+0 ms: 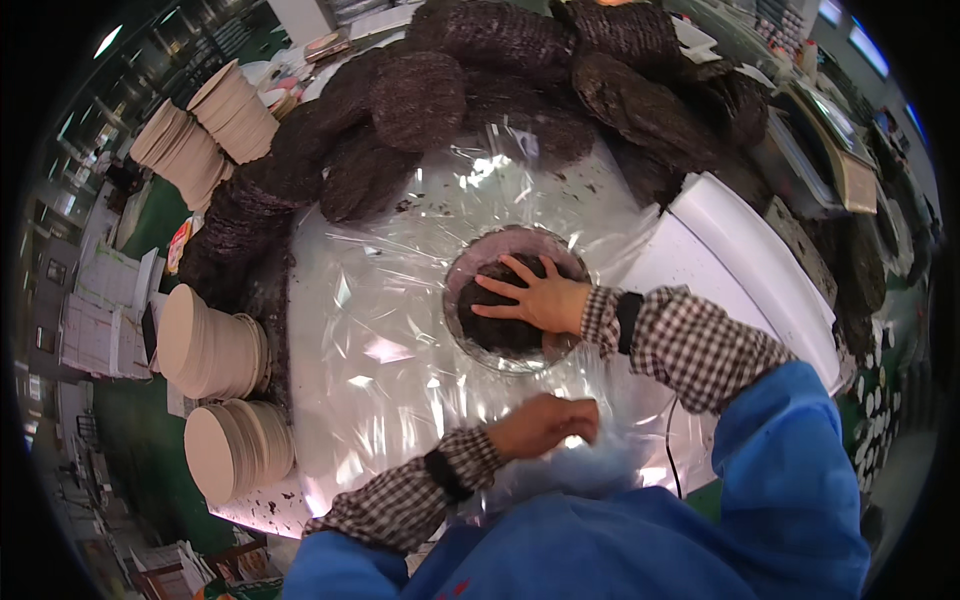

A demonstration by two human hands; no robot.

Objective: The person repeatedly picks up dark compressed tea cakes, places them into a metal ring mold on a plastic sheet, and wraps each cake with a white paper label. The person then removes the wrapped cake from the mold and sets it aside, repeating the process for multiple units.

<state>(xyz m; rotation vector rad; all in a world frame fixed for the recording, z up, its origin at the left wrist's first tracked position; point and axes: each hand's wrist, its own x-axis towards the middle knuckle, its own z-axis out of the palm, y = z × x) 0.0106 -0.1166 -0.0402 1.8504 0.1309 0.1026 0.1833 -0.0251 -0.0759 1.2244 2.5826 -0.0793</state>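
Note:
My right hand [535, 300] lies flat with its fingers spread on a dark, round piece [505, 337] that looks like dried seaweed. This piece sits inside a round, pinkish-grey rimmed opening or dish [462, 265]; its exact kind I cannot make out. Clear plastic film [370, 300] spreads crumpled around it over the pale work surface. Close to my body, my left hand [540, 428] is closed with curled fingers above the film. What it holds, if anything, is hidden.
Dark round seaweed-like cakes [420, 100] are heaped along the far side. Stacks of pale round discs [225, 345] stand at the left. To the right is a white curved panel [755, 265], with a plastic bin [800, 160] beyond it. A black cord [670, 450] hangs nearby.

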